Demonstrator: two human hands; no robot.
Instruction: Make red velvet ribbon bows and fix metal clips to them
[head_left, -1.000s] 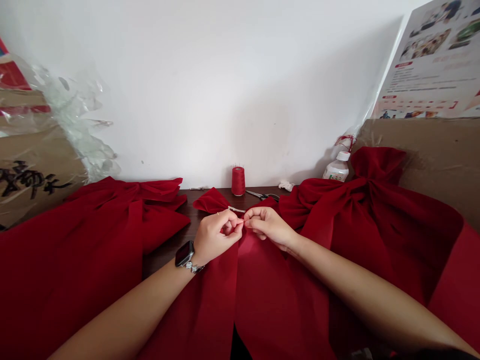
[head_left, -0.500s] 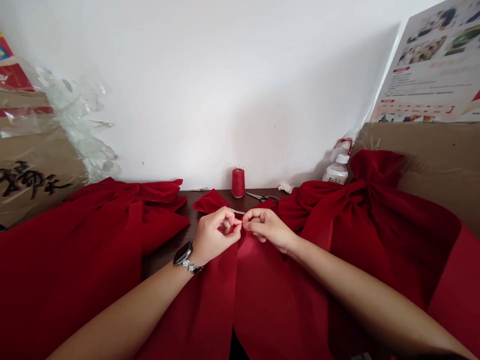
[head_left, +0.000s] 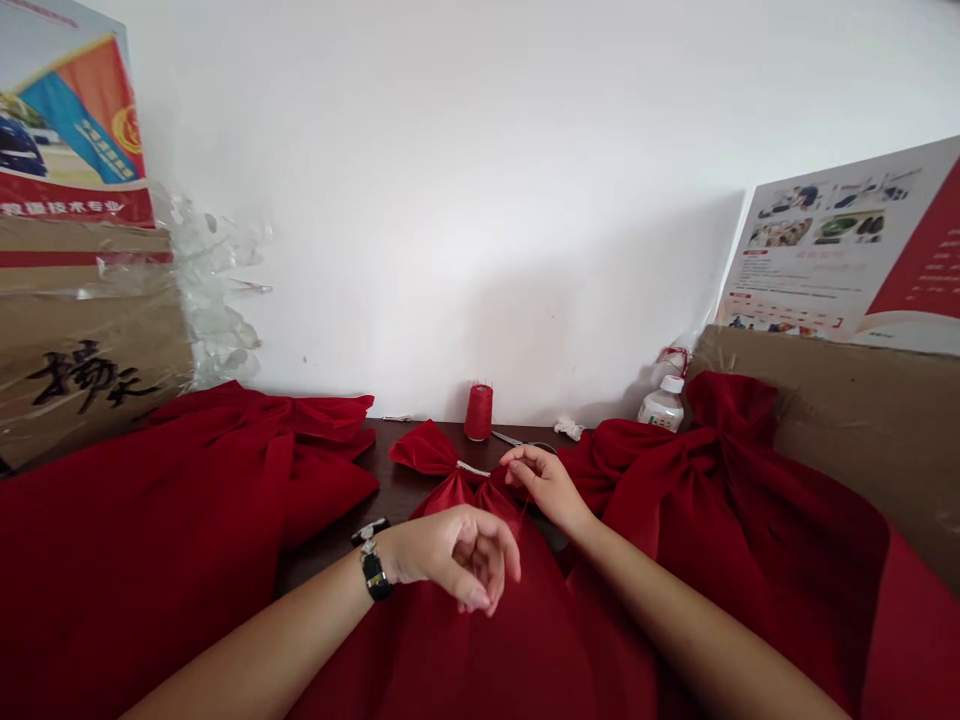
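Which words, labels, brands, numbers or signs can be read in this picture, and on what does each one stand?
"援技术专业": left poster; the character before it, at the picture's edge, is unclear.
Black handwriting, possibly ending "天": left cardboard box; the rest is uncertain.
Right poster: too small and blurred.
Flag pictured on the left poster: too blurred.
Bottle label: too small.
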